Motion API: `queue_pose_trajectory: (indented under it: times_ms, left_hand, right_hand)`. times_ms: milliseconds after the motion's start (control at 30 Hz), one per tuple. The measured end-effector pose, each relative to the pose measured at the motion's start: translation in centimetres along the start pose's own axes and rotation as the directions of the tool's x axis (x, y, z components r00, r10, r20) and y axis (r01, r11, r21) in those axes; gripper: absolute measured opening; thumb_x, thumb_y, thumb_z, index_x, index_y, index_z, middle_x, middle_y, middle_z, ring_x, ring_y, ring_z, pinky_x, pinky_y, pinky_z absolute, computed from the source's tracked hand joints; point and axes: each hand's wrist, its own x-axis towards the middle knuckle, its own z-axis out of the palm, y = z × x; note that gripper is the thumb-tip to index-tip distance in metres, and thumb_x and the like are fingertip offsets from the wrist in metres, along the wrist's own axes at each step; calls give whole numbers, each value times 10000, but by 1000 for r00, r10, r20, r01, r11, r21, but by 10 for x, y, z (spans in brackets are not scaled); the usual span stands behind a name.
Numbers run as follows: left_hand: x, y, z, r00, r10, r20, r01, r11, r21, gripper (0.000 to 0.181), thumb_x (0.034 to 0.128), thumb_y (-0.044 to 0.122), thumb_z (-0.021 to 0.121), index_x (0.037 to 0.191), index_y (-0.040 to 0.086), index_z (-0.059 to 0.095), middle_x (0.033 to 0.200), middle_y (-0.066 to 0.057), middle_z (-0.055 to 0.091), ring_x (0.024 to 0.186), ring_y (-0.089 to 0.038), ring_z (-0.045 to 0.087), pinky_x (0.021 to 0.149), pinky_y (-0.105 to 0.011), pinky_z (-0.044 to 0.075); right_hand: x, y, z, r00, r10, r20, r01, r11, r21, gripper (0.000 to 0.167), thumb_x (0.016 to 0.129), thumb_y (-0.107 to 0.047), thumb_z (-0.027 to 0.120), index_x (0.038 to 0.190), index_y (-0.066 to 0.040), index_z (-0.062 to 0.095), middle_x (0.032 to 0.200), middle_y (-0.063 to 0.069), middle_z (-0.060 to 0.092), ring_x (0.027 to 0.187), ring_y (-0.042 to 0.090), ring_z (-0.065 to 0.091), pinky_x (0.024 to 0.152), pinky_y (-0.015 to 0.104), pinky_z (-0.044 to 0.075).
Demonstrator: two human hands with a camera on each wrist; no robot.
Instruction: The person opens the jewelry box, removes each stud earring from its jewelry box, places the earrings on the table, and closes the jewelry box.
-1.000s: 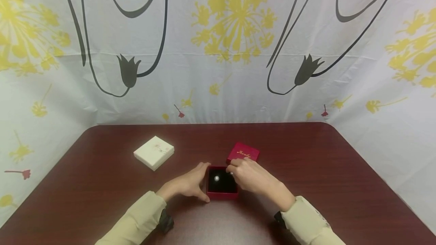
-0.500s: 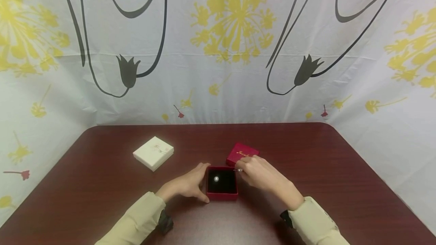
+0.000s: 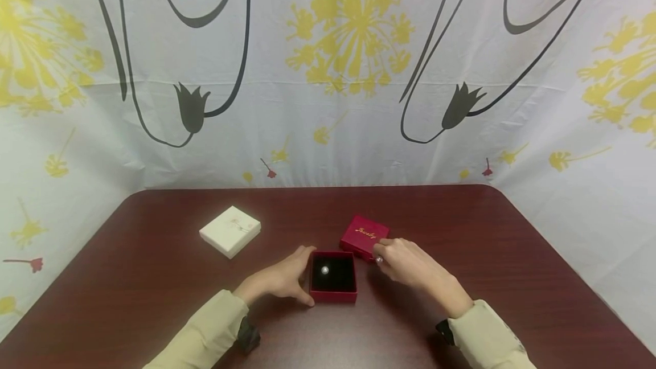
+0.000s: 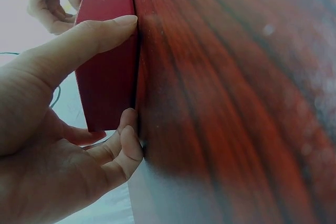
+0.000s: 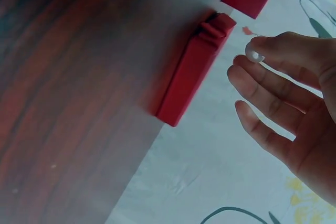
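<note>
My left hand [image 3: 283,275] holds a small red open-topped box [image 3: 334,296] on the table, its thumb at the near left corner and fingers at the far left one. In the left wrist view the thumb lies along the red wall. A black pad [image 3: 339,281] lines the box, and one pearl earring [image 3: 325,270] sits on its left part. To the right of the box, my right hand [image 3: 412,263] pinches another pearl earring [image 5: 254,54] between its fingertips; the other fingers are spread in the right wrist view. Behind that hand's fingertips lies a red lid [image 3: 363,233] lettered "Jewelry".
A white box [image 3: 230,231] with a faint flower print lies at the back left of the dark red wooden table [image 3: 169,278]. A patterned white curtain [image 3: 287,101] hangs behind the table and at both sides.
My right hand has lifted away from the box's right side and moved rightward with the pearl earring. The box's right part now shows fully. The left hand stays on the box.
</note>
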Motion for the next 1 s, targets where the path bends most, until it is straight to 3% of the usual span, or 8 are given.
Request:
queue_pose_trajectory:
  times_ms: [300, 1000]
  left_hand:
    - [-1, 1, 0, 1000, 5, 2, -5, 1000, 1, 986, 574, 198, 823, 1304, -118, 239, 1210, -181, 360, 996, -210, 418, 920, -379, 365]
    - [-1, 2, -1, 1000, 9, 0, -9, 1000, 3, 983, 569, 186, 825, 1299, -123, 243, 1187, -187, 376, 1033, -227, 417, 938, -400, 354]
  right_hand:
    - [-10, 5, 4, 998, 36, 58, -36, 999, 4, 132, 702, -20, 663, 682, -94, 556, 624, -27, 545, 506, 54, 429, 461, 199, 406]
    - [-15, 4, 9, 981, 101, 165, -106, 994, 21, 211, 705, -5, 639, 607, -132, 502, 552, -51, 437, 495, 83, 366, 437, 217, 327]
